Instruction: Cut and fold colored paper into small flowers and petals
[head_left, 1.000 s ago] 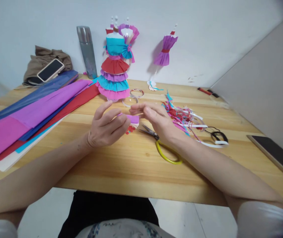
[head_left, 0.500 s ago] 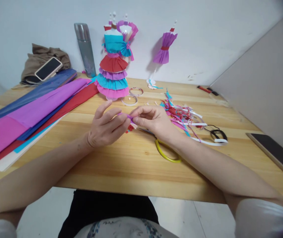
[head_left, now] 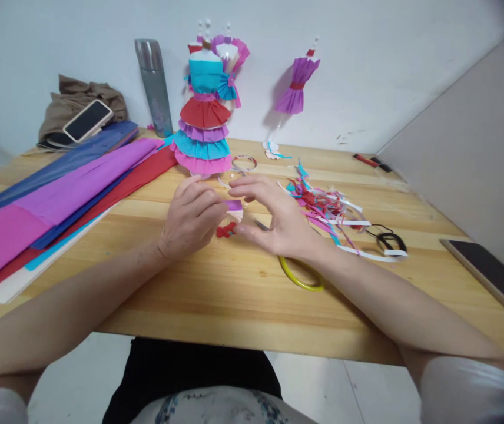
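Observation:
My left hand [head_left: 192, 221] is closed, pinching a small purple paper strip [head_left: 234, 205] that sticks out to the right of its fingertips. My right hand [head_left: 278, 215] is just right of the strip, thumb and fingers apart, holding nothing. Below the strip are small red paper pieces [head_left: 226, 230] on the table, with some pale pieces [head_left: 235, 215] just above them. Scissors lie under my right hand; their yellow handle [head_left: 298, 281] shows below the wrist, while most of the blades are covered.
Behind my hands stands a doll form in a tiered paper dress [head_left: 205, 112]; a purple-dressed one [head_left: 296, 88] leans by the wall. Paper scraps [head_left: 322, 203] lie right. Folded coloured paper [head_left: 70, 194], a flask [head_left: 153, 88] and a phone [head_left: 88, 121] are left, a dark tablet-like slab [head_left: 490, 277] far right.
My right hand has let go of the purple strip and opened, moving slightly right. The strip stays in my left hand and shows more plainly. The view has shifted slightly.

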`<control>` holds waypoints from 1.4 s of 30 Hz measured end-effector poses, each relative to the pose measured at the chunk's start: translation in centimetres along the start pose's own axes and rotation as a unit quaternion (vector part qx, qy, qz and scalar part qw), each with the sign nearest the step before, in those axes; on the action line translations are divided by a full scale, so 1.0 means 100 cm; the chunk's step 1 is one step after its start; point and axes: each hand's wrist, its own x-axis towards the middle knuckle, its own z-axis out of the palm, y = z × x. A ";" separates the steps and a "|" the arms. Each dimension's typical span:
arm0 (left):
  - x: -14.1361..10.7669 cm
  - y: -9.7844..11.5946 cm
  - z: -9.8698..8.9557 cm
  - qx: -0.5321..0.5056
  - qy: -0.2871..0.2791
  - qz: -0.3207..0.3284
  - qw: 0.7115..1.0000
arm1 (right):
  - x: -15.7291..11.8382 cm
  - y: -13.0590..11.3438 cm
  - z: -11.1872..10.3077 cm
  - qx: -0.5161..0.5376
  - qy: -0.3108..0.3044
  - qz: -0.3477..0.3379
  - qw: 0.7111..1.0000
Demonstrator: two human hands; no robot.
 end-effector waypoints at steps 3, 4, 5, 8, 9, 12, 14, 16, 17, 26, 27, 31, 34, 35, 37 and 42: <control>-0.002 0.002 0.004 -0.048 -0.013 -0.044 0.998 | -0.002 0.002 0.001 -0.065 -0.014 -0.029 0.997; -0.003 0.003 0.005 -0.052 -0.019 -0.057 0.997 | -0.002 0.003 0.002 -0.074 -0.012 -0.022 0.997; -0.004 0.003 0.006 -0.053 -0.025 -0.068 0.996 | -0.003 0.005 0.003 -0.079 -0.008 -0.015 0.997; -0.005 0.004 0.008 -0.056 -0.035 -0.097 0.993 | -0.004 0.008 0.004 -0.085 0.006 -0.013 0.996; -0.005 0.004 0.008 -0.060 -0.037 -0.104 0.992 | -0.004 0.009 0.005 -0.088 0.008 -0.017 0.996; -0.004 0.005 0.008 -0.079 -0.049 -0.122 0.988 | -0.004 0.009 0.005 -0.101 -0.003 -0.018 0.995; -0.003 0.006 0.007 -0.097 -0.050 -0.135 0.985 | -0.004 0.010 0.006 -0.102 -0.004 -0.006 0.995; -0.002 0.009 0.006 -0.122 -0.052 -0.160 0.978 | -0.004 0.011 0.007 -0.089 0.001 0.012 0.996; -0.001 0.010 0.005 -0.135 -0.058 -0.178 0.973 | -0.004 0.011 0.007 -0.078 0.004 0.023 0.997; 0.002 0.015 0.004 -0.234 -0.123 -0.294 0.919 | 0.001 0.011 0.006 0.032 -0.032 0.124 0.991; 0.002 0.014 0.003 -0.245 -0.131 -0.298 0.913 | 0.001 0.011 0.006 0.036 -0.034 0.126 0.991; 0.006 0.008 -0.003 -0.306 -0.159 -0.339 0.875 | 0.002 0.012 0.005 0.047 -0.038 0.129 0.990; 0.007 0.003 -0.005 -0.319 -0.185 -0.364 0.855 | 0.002 0.013 0.006 0.050 -0.041 0.126 0.990; 0.007 0.002 -0.004 -0.315 -0.192 -0.359 0.857 | 0.002 0.014 0.006 0.051 -0.041 0.122 0.990; 0.007 0.003 -0.003 -0.303 -0.197 -0.334 0.870 | 0.001 0.014 0.007 0.049 -0.040 0.114 0.991; 0.006 0.008 0.002 -0.251 -0.176 -0.236 0.922 | 0.001 0.013 0.008 0.039 -0.037 0.108 0.993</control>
